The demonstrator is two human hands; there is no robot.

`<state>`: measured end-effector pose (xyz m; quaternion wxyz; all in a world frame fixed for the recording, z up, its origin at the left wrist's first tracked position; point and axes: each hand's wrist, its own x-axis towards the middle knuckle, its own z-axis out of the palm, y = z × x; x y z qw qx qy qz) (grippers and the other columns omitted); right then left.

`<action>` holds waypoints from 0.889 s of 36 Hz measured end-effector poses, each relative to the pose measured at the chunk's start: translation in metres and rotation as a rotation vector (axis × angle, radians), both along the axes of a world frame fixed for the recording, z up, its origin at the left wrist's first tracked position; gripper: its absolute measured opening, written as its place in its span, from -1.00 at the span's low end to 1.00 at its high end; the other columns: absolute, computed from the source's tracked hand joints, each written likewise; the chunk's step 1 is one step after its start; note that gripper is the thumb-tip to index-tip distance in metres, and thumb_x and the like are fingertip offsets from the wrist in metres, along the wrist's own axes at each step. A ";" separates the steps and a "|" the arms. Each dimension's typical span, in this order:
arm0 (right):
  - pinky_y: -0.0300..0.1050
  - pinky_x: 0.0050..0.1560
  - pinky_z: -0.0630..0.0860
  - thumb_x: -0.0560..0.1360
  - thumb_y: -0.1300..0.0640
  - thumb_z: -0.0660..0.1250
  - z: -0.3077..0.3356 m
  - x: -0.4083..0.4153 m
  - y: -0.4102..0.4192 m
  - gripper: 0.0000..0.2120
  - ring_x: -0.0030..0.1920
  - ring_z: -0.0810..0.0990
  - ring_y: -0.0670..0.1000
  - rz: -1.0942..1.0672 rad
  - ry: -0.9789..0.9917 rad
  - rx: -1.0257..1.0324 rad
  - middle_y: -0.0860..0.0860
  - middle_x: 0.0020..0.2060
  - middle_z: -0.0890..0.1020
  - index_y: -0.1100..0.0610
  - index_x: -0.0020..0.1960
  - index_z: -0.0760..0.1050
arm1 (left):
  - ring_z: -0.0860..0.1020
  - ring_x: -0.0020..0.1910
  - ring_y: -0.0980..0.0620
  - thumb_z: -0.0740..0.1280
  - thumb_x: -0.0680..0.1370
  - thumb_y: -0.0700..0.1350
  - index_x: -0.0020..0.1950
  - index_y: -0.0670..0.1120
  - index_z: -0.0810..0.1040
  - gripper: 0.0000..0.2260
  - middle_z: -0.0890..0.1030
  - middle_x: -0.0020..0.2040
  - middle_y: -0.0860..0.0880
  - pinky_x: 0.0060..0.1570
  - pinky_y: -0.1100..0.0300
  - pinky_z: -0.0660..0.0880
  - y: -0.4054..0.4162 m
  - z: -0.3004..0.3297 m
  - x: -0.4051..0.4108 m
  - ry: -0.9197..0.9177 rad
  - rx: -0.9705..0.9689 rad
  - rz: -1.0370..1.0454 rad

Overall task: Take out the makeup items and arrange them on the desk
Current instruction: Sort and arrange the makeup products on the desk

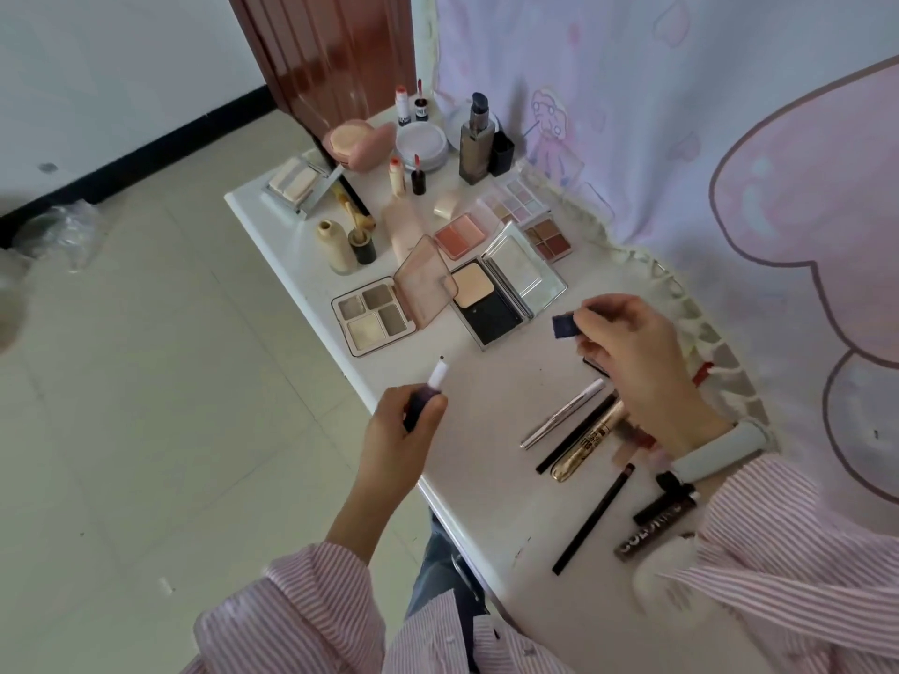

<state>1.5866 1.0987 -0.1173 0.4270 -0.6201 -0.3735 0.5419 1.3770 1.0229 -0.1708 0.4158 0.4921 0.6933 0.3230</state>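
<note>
My left hand (396, 432) grips a dark purple lipstick tube (423, 401) with its pale pink bullet pointing up, over the desk's left edge. My right hand (632, 357) pinches the tube's dark blue cap (564, 326) above the desk, apart from the tube. Under my right wrist lie several slim items: a silver pen (559, 414), a gold mascara (586, 442), a black pencil (591, 520) and dark tubes (664, 505). Open palettes and compacts (372, 313) sit further up the white desk (491, 479).
At the far end stand a pump foundation bottle (476, 143), a pink puff case (357, 141), a round white compact (421, 143), small lip tubes and a cream bottle (335, 245). A patterned curtain (681, 138) borders the right. Tiled floor lies to the left.
</note>
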 end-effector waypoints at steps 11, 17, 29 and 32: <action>-0.36 -0.04 0.49 0.62 0.22 0.05 -0.039 -0.057 -0.020 -0.72 -0.10 0.53 -0.13 0.397 -0.174 -0.167 0.06 0.04 0.52 0.19 0.27 0.38 | 0.52 -0.10 0.21 0.33 0.53 -0.14 0.09 -0.02 0.45 -0.85 0.54 -0.10 0.14 -0.15 0.42 0.45 0.031 -0.012 0.007 -0.161 0.094 0.341; -0.32 -0.15 0.47 0.62 0.23 0.03 -0.046 -0.073 -0.013 -0.70 -0.17 0.51 -0.09 0.395 -0.111 -0.194 0.01 -0.07 0.51 0.16 0.31 0.35 | 0.52 -0.01 0.08 0.38 0.49 -0.18 0.08 -0.05 0.49 -0.81 0.56 -0.03 0.03 -0.10 0.38 0.42 0.036 -0.015 0.001 -0.095 0.127 0.376; -0.32 0.04 0.50 0.55 0.22 0.22 -0.060 -0.083 -0.014 -0.78 0.01 0.54 -0.04 0.590 -0.268 0.042 0.09 0.08 0.49 0.16 0.19 0.34 | 0.59 -0.02 0.01 0.46 0.41 -0.25 0.09 -0.18 0.62 -0.74 0.54 -0.03 0.03 0.02 0.18 0.53 0.031 -0.024 -0.008 -0.017 0.172 0.440; -0.44 0.00 0.42 0.49 0.24 0.31 -0.067 -0.086 -0.014 -0.74 -0.03 0.49 -0.07 0.598 -0.522 0.395 0.07 0.03 0.49 0.24 0.16 0.43 | 0.58 -0.10 0.12 0.45 0.41 -0.28 0.06 -0.22 0.62 -0.77 0.53 -0.05 0.05 -0.05 0.39 0.50 0.031 -0.023 -0.009 -0.007 0.200 0.435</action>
